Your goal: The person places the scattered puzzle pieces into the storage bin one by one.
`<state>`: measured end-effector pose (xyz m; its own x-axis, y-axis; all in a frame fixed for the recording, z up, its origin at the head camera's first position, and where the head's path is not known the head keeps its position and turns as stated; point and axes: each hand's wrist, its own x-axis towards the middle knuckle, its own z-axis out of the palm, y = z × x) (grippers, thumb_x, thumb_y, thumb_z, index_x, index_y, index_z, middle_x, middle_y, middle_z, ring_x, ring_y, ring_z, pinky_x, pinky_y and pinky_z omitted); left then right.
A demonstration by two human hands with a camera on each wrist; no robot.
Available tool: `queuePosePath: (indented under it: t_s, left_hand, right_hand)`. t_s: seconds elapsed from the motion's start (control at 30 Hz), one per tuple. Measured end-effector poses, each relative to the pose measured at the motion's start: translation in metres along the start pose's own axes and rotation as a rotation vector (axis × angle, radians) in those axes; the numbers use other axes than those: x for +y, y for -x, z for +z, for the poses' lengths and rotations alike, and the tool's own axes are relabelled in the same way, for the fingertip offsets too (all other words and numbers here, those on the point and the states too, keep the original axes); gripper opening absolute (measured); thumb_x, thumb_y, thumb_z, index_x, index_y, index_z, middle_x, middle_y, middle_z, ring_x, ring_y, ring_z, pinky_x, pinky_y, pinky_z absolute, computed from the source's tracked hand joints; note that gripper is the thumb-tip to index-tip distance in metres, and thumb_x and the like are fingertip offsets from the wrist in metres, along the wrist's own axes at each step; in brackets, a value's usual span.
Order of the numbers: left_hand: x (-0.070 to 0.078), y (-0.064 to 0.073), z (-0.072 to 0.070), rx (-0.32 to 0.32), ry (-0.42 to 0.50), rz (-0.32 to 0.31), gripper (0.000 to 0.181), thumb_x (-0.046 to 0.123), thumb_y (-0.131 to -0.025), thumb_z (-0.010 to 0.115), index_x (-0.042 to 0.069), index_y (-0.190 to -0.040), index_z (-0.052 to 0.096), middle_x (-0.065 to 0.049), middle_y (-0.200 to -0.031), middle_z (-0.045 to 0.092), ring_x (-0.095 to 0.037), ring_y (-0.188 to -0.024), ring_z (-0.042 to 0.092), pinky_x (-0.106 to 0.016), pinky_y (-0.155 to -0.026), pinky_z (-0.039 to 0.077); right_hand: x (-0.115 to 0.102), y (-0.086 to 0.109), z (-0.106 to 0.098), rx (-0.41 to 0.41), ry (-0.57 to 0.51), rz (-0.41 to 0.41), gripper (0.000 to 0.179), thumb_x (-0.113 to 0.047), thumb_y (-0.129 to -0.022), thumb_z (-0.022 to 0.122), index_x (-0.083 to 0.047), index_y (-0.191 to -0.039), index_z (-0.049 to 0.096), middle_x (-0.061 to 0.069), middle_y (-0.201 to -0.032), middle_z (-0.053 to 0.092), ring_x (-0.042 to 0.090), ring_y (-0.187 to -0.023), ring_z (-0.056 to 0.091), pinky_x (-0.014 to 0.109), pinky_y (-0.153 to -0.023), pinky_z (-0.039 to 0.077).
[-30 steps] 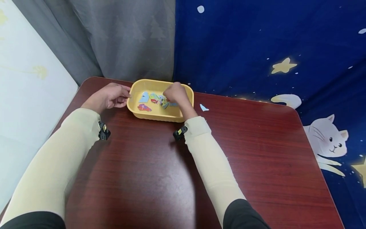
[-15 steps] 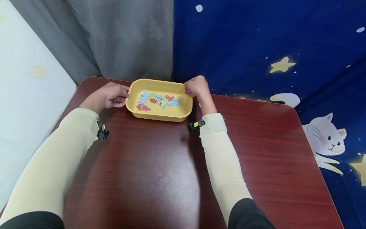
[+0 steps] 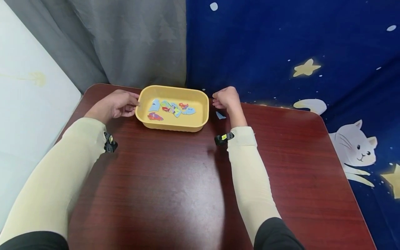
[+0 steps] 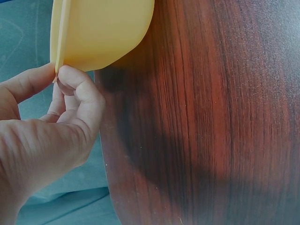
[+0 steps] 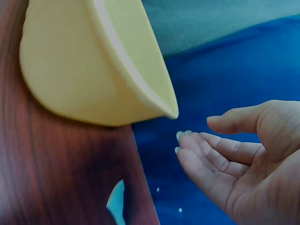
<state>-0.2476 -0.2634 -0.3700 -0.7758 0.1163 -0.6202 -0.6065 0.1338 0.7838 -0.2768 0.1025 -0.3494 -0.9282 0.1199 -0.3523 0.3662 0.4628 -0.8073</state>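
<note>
A yellow plastic tub (image 3: 172,125) sits near the back edge of the table. Several flat, colourful cut pieces (image 3: 155,116) lie on its floor, some blue, some red, some with green and yellow print. My left hand (image 3: 120,104) pinches the tub's left rim between thumb and fingertips, plain in the left wrist view (image 4: 61,108). Just off the tub's right end is my right hand (image 3: 227,98). Its fingers are loosely bent with a gap to the thumb, and nothing is between them in the right wrist view. Below it on the table lies a small light-blue piece (image 3: 220,115).
The dark red wooden table (image 3: 162,180) has rounded corners. A grey curtain (image 3: 140,45) and a blue curtain (image 3: 250,45) with stars and a cat hang right behind its back edge. A white panel (image 3: 28,86) stands at the left.
My right hand has come out of the tub, passed its right rim and moved further right, off the tub. A red piece shows inside where the hand was. My left hand keeps its grip.
</note>
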Motion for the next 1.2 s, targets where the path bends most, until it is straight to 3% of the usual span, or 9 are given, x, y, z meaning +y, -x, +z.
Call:
queuePosePath:
  t_s: [0.37, 0.67, 0.9, 1.2]
  left_hand:
    - [-0.001, 0.002, -0.002, -0.011, -0.004, 0.003, 0.048, 0.008, -0.097, 0.052, 0.007, -0.142, 0.037, -0.001, -0.082, 0.064, -0.012, -0.062, 0.059, -0.025, -0.066, 0.056]
    - [-0.001, 0.002, -0.001, -0.014, -0.001, 0.006, 0.048, 0.008, -0.097, 0.052, 0.006, -0.142, 0.038, -0.001, -0.083, 0.064, -0.012, -0.061, 0.059, -0.024, -0.066, 0.056]
    - [-0.002, 0.002, -0.003, -0.010, -0.008, 0.010, 0.047, 0.009, -0.097, 0.053, 0.007, -0.142, 0.038, -0.001, -0.084, 0.065, -0.012, -0.062, 0.059, -0.024, -0.066, 0.056]
    - [0.000, 0.000, -0.001, -0.015, -0.005, 0.003, 0.048, 0.009, -0.097, 0.053, 0.007, -0.143, 0.037, -0.001, -0.085, 0.064, -0.012, -0.062, 0.059, -0.025, -0.067, 0.056]
  right_hand:
    - [0.030, -0.006, -0.003, -0.013, 0.012, 0.040, 0.019, -0.008, -0.090, 0.064, 0.005, -0.102, 0.070, 0.009, -0.073, 0.065, 0.018, -0.062, 0.067, 0.040, -0.078, 0.058]
    - [0.053, -0.010, 0.002, -0.023, -0.004, 0.092, 0.013, -0.006, -0.089, 0.063, 0.002, -0.097, 0.071, 0.006, -0.065, 0.065, 0.014, -0.053, 0.065, 0.032, -0.061, 0.059]
    - [0.066, -0.014, 0.010, -0.019, -0.009, 0.133, 0.014, -0.005, -0.089, 0.064, 0.001, -0.100, 0.071, 0.006, -0.064, 0.066, 0.015, -0.052, 0.067, 0.031, -0.057, 0.058]
    - [0.070, -0.016, 0.016, 0.054, 0.033, 0.165, 0.010, -0.004, -0.087, 0.068, 0.001, -0.095, 0.069, 0.006, -0.061, 0.065, 0.013, -0.047, 0.065, 0.027, -0.050, 0.056]
